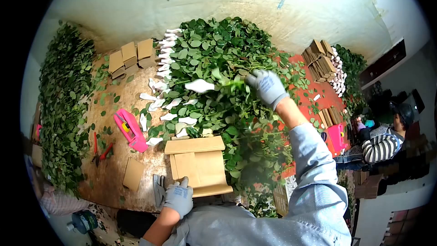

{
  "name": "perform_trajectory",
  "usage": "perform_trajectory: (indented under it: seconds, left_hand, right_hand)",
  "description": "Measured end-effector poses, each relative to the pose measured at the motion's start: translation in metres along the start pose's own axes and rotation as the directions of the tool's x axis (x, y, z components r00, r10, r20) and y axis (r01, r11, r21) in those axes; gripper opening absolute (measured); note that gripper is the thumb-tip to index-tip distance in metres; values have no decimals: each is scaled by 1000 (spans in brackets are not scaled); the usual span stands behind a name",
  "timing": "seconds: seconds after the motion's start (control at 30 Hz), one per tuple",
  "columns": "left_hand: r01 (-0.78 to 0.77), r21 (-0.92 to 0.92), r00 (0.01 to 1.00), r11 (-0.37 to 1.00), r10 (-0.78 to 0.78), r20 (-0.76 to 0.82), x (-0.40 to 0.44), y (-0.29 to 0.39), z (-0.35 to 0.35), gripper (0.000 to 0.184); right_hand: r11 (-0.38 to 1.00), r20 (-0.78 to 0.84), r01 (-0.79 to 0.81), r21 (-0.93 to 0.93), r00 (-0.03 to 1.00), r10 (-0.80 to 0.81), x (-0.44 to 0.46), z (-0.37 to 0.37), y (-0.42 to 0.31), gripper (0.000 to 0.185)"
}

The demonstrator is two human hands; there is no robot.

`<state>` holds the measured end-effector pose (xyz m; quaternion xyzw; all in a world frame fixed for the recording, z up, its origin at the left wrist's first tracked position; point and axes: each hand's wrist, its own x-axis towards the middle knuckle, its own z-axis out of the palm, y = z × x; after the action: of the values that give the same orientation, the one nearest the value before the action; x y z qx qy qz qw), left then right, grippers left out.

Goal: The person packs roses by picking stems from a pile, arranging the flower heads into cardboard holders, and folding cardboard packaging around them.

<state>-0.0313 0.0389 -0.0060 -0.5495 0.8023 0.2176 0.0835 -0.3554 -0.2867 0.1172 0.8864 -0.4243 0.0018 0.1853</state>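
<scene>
My right hand, in a grey glove, is closed around a leafy rose stem. At the stem's left end is a bud in a white sleeve, held above the heap of rose stems. My left hand, also gloved, has its fingers bent over the near left edge of a folded cardboard wrapper. That wrapper lies in front of me, with its far and near edges folded up. Beside my left hand is a grey metal tool, perhaps a stapler.
Left on the table are a pink tape dispenser, red-handled pruners and a cardboard piece. Cardboard stacks stand behind; more foliage lines the left. A seated person is at far right, near wrapped bundles.
</scene>
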Motion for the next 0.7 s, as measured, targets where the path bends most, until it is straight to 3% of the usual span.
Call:
perform_trajectory:
  seconds: [0.07,0.13,0.17,0.27,0.37,0.5,0.57,0.63,0.7]
  left_hand:
    - [-4,22,999,1000,5,-47,-1,-1,5,26]
    - [2,42,996,999,2,-88,-3,-1,8,23]
    - [15,37,998,999,-12,-65,-2,1,6,23]
    - [29,8,1000,1000,-29,0,0,1,-3,27]
    - [24,-10,998,1000,-23,52,1,1,-2,31]
    - [31,17,997,999,-32,70,2,3,-7,29]
    - [14,-27,1000,1000,-14,-14,-2,2,-1,28]
    - [80,-48,995,996,-77,67,-1,7,-14,27]
    - [89,-32,996,996,-89,3,-1,6,-6,24]
  right_hand:
    - [995,246,-77,-61,965,90,-18,39,-2,26]
    - [976,463,-208,-62,860,213,-28,48,-1,24]
    - [973,468,-214,-91,853,231,-35,63,5,23]
    - [947,359,-226,-228,885,297,-40,75,10,22]
    - [924,168,-278,-261,930,327,-26,9,-14,21]
    - [948,-120,-214,-235,974,190,-19,-75,-61,25]
    - [955,-197,-152,-253,975,103,-25,-97,-90,24]
    - [979,-148,-73,-191,988,45,-21,-82,-91,22]
    - [964,100,-110,-242,985,138,-19,-29,-63,17]
